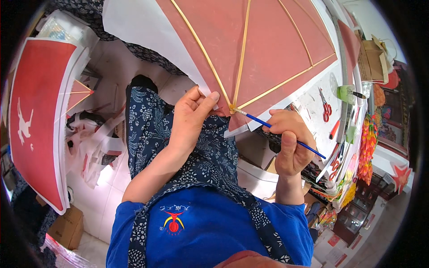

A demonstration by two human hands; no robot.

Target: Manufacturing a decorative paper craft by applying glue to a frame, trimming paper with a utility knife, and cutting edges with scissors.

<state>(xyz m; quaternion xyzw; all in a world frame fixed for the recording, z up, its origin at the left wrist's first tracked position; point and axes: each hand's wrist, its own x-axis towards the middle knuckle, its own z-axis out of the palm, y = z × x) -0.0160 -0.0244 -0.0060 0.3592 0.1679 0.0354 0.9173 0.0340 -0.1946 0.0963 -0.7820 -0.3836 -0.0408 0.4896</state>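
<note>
Blue shirt nearest; paintbrush clamped in right grip.
Red sheet is pinched near its corner by left grip, seemingly for steadiness.

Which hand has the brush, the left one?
No, the right hand grips the blue brush; the left hand holds the red sheet by its edge.

Pale tiled floor, bright patch of light, dark cabinet at right

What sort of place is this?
Probably a craft workshop, judging by the brush held at a red sheet ribbed with thin strips, and the scissors lying to the right.
</note>
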